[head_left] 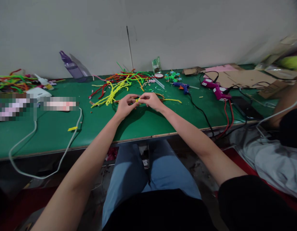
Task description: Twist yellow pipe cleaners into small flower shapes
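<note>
My left hand (125, 106) and my right hand (151, 101) meet above the green table, fingertips pinched together. Between them shows a small yellow piece of pipe cleaner (137, 100). A yellow pipe cleaner (172, 100) sticks out to the right from behind my right hand; whether it is the same piece I cannot tell. Part of a thin brownish curved band (160, 95) shows just behind my right hand, the remainder hidden by my fingers. Just beyond my left hand lies a bunch of yellow pipe cleaners (112, 91), with red, orange and green ones (129, 76) behind.
To the right lie a blue glue gun (182, 87) with a black cord, purple plug adapters (222, 93), a dark phone (246, 107) and cardboard (249, 80). A purple bottle (72, 67) leans on the wall. A white cable (66, 150) loops over the table edge. Another person's arm (289, 96) is at right.
</note>
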Demonstrator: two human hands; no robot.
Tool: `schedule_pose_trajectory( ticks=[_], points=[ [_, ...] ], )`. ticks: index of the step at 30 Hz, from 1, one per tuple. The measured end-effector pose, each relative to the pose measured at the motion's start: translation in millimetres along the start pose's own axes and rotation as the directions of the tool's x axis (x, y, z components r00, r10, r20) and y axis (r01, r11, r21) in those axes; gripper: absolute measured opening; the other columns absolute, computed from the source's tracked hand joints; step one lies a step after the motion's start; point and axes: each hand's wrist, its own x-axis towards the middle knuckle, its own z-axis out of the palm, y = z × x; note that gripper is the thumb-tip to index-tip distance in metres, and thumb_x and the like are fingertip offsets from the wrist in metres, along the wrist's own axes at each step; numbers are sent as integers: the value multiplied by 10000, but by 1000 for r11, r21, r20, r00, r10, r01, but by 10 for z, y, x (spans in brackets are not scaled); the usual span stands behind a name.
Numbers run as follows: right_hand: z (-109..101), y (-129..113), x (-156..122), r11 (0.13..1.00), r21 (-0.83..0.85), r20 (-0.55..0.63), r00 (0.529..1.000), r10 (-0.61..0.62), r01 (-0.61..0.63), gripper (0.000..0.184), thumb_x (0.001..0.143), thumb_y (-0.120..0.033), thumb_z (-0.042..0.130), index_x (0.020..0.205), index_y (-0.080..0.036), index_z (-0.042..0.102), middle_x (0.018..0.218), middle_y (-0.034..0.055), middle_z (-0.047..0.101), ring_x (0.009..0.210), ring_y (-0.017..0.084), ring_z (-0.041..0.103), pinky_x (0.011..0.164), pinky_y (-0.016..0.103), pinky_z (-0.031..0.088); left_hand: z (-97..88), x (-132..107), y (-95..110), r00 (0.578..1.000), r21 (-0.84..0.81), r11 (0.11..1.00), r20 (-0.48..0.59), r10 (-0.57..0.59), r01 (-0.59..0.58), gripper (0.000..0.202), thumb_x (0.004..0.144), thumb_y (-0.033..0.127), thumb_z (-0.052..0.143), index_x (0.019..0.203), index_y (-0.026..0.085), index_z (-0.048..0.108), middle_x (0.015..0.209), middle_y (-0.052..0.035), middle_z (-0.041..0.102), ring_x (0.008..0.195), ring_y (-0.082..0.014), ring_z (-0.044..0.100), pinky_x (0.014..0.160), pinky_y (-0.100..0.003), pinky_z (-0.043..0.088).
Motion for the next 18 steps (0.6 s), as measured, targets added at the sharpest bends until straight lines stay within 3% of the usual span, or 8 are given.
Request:
schedule_pose_trajectory(
  ticks=[5, 11, 18],
  points=[
    [-2, 24, 9, 999, 32, 0, 1000, 17, -17, 191, 733, -311, 693, 770, -125, 667, 668, 26, 636, 536, 90, 497, 431, 206, 361, -3, 0, 29, 1000, -6, 1000, -5, -3, 3, 327, 762, 259, 681, 1070, 179, 607, 748, -30, 702, 684, -153, 675, 593, -261, 555],
    [-35, -12, 18, 986, 105, -12, 991, 131, -129, 295, 826, -407, 637, 805, -116, 683, 659, 34, 622, 553, 80, 519, 402, 169, 367, -15, 13, 78, 997, -89, 995, -65, -52, 46, 323, 732, 210, 680, 1048, 140, 667, 782, -42, 707, 692, -141, 657, 591, -248, 544],
    [-31, 14, 15, 993, 82, 31, 996, 87, -89, 253, 760, -347, 717, 841, -109, 696, 665, 26, 620, 597, 91, 540, 418, 166, 383, -14, 23, 36, 997, -125, 992, -66, -34, 26, 265, 751, 271, 686, 987, 151, 694, 840, -56, 725, 736, -144, 667, 587, -235, 543]
  ],
)
